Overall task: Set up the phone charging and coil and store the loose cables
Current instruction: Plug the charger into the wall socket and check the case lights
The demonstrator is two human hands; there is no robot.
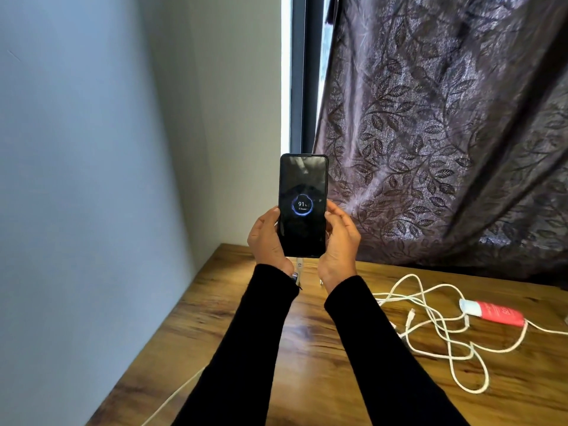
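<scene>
Head view shows both hands clamped on the phone (302, 207) at frame centre: the left hand (268, 241) grips its left edge, the right hand (339, 238) its right. Its screen reads 91 with a charging ring, and a white plug (300, 264) enters its bottom edge, so charging looks live. Lowering it flat onto the tabletop (233, 318) without tugging that plug seems wise. Loose cables (442, 330) lie tangled at lower right beside a red tube (491, 312), uncoiled.
</scene>
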